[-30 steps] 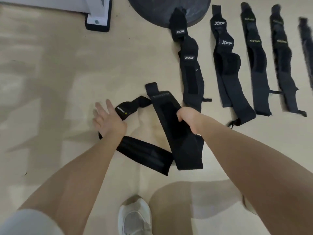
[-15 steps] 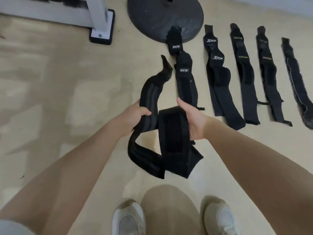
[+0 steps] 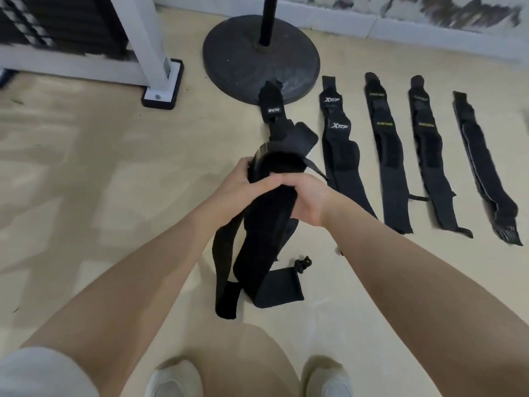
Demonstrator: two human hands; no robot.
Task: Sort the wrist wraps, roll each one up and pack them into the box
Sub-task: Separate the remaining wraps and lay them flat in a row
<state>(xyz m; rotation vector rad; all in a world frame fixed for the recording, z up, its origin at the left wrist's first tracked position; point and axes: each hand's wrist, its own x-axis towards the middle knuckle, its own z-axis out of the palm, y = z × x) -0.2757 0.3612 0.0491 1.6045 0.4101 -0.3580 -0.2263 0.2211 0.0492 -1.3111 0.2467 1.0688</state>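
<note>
Plain black on the bundle of wrist wraps (image 3: 266,224), with a paler grey edge at the upper fold. Black too on the wraps laid out on the beige floor (image 3: 86,181): white lettering on the short wrap (image 3: 271,106) at the plate and on the next wrap (image 3: 339,144), yellow-green lettering on the third wrap (image 3: 386,144) and fourth wrap (image 3: 429,150), thin grey stripes along the last wrap (image 3: 481,156). Dull dark grey for the round weight plate (image 3: 243,61), white for the frame post (image 3: 148,38) with a black foot (image 3: 163,94), off-white for the two shoes (image 3: 174,379).
</note>
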